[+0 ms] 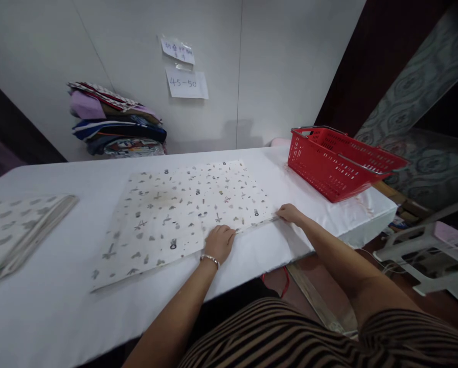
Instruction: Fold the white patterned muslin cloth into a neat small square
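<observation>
Patterned cloth [186, 204] — near edge [186, 253] best kept taut and even
Edge is pinched by right hand [289, 213] at 3 o'clock; left hand [219, 242] is laid half-curled at 4 o'clock — grip unclear

The left hand [219, 243] lies palm down near the front edge of the table [41, 312], fingers [224, 231] curved. The right hand [289, 213], nearer the right front corner, pinches.
</observation>
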{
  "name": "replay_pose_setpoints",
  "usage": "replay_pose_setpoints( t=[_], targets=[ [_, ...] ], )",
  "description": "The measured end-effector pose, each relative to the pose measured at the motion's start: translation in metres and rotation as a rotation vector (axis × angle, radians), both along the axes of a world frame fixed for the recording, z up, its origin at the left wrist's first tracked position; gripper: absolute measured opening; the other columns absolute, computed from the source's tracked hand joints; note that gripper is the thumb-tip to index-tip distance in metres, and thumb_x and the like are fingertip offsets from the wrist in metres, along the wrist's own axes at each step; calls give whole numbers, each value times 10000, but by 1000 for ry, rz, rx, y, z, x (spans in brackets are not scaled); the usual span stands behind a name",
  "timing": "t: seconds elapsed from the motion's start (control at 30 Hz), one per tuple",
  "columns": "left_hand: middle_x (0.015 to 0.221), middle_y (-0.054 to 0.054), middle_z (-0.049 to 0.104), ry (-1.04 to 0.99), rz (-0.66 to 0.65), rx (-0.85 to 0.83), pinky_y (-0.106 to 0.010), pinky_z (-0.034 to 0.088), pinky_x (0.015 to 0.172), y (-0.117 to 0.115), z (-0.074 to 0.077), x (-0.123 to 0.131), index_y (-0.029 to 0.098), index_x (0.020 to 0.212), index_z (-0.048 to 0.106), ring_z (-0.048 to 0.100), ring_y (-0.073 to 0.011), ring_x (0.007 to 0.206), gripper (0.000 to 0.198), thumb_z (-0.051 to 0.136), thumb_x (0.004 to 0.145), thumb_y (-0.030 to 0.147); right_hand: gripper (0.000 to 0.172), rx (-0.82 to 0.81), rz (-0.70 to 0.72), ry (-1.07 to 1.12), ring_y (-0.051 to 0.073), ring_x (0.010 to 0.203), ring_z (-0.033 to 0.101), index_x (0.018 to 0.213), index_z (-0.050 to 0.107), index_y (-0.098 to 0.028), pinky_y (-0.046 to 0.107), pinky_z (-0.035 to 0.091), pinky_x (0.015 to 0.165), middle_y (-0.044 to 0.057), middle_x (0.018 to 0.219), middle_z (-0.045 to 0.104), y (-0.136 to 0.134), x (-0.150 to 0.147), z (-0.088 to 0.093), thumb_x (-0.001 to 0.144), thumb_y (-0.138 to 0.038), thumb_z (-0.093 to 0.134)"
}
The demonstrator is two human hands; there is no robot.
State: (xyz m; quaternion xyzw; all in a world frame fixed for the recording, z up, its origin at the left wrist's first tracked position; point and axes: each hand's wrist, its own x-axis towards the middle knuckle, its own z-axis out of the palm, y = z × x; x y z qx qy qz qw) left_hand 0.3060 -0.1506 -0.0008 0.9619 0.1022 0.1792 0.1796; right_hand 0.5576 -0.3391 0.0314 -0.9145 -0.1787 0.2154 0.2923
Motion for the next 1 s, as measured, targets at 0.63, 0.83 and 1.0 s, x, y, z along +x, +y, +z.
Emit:
replay_pose_setpoints(
  t=[0.63,0.83,1.0],
  targets=[
    [925,-32,618,-17,7,-12,-339,413,815,1,-1,1,222,942,658,503,-188,890,206,457,900,243,243,-41,-34,191,58,376,427,570,507,-151,188,302,386,-30,470,535,3,-7,19,788,-184,610],
    [924,-31,618,-20,8,-10,-341,418,803,0,-1,0,221,935,658,507,-189,886,206,456,898,234,263,-103,-10,196,68,384,462,568,503,-154,187,340,410,-27,463,542,5,-11,26,797,-207,621],
    [919,-35,617,-25,13,-8,-340,420,801,0,0,0,220,930,659,512,-188,883,201,462,896,234,240,-108,-1,173,69,379,454,560,503,-157,183,333,414,-37,425,509,7,-13,29,763,-171,629]
  ],
)
